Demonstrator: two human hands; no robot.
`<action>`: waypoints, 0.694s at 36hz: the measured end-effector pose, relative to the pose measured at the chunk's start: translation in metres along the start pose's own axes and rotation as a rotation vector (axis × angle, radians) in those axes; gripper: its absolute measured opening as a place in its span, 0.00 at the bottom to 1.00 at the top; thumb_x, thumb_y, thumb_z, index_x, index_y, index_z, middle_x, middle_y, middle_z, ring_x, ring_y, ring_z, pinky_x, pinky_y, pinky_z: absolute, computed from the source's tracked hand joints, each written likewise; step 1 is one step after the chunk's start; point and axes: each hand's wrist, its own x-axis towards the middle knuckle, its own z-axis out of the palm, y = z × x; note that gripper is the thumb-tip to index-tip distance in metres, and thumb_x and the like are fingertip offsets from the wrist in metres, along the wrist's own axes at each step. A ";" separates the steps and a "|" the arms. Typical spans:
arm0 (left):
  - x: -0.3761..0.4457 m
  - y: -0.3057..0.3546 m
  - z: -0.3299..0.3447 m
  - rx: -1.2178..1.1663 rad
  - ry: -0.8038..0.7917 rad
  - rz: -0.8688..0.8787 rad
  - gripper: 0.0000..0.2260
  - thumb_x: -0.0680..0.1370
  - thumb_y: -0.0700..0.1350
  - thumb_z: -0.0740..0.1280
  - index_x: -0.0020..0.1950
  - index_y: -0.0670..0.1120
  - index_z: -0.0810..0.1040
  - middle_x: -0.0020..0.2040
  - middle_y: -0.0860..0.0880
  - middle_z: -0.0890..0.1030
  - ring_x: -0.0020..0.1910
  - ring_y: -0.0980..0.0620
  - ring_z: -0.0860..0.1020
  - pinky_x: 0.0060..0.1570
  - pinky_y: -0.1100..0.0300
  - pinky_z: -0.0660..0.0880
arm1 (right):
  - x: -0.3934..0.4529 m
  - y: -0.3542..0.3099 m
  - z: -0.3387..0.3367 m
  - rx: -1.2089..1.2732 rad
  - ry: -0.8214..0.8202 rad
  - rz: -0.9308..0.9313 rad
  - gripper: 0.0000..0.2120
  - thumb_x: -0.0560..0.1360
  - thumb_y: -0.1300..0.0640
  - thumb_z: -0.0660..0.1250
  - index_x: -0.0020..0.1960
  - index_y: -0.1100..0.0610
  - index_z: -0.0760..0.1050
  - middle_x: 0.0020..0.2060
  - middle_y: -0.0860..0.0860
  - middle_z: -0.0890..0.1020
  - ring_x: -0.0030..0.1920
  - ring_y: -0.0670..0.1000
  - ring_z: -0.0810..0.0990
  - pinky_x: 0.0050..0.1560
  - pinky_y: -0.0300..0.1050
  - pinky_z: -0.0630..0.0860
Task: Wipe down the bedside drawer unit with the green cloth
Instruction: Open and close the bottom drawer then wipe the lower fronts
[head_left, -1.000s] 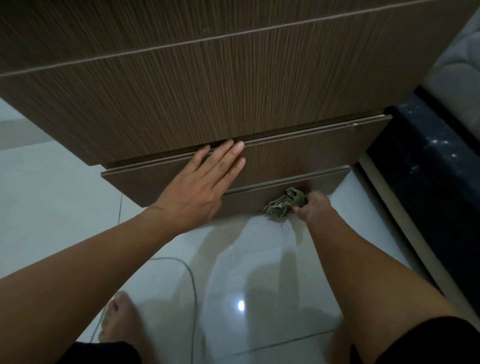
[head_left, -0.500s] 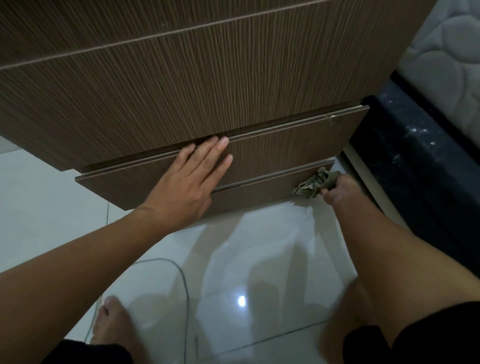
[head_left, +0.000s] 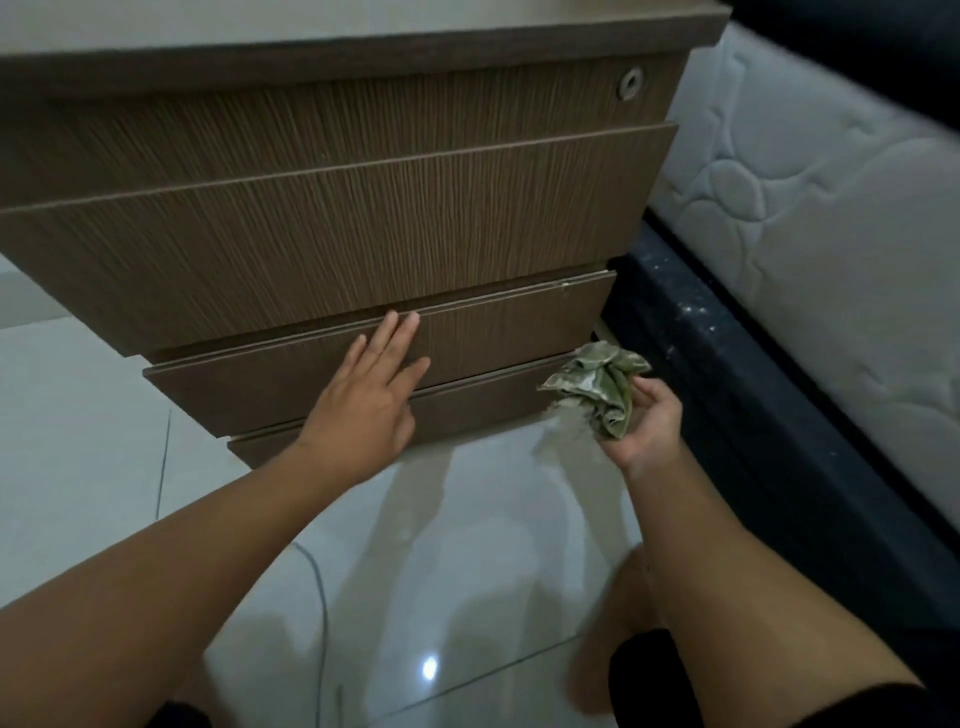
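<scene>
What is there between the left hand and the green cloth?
In the head view, only bare drawer front lies between the left hand and the green cloth held by the right hand.

A bedroom in a home is shown. A quilted white mattress is seen on a dark bed base, and a brown wood-grain bedside drawer unit is placed just beside it on a glossy white tiled floor.
</scene>
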 end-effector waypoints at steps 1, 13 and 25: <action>0.001 0.005 -0.003 -0.079 -0.016 -0.038 0.23 0.73 0.42 0.67 0.68 0.43 0.73 0.77 0.43 0.56 0.77 0.44 0.51 0.73 0.47 0.54 | -0.005 0.000 0.000 -0.014 -0.055 0.013 0.10 0.66 0.58 0.62 0.44 0.60 0.77 0.40 0.56 0.80 0.37 0.55 0.82 0.46 0.46 0.76; 0.011 0.068 -0.071 -0.967 -0.285 -0.352 0.37 0.73 0.63 0.64 0.77 0.52 0.55 0.73 0.50 0.67 0.70 0.50 0.68 0.66 0.58 0.66 | -0.081 0.007 0.038 -0.422 -0.582 0.175 0.36 0.64 0.56 0.75 0.69 0.61 0.67 0.58 0.63 0.77 0.54 0.60 0.80 0.57 0.58 0.77; -0.007 0.037 -0.123 -1.035 -0.055 -0.425 0.21 0.73 0.51 0.71 0.63 0.47 0.73 0.57 0.49 0.80 0.55 0.51 0.79 0.56 0.55 0.77 | -0.127 0.005 0.111 -0.822 -0.637 0.050 0.05 0.73 0.61 0.64 0.49 0.57 0.73 0.46 0.61 0.79 0.47 0.58 0.79 0.55 0.57 0.75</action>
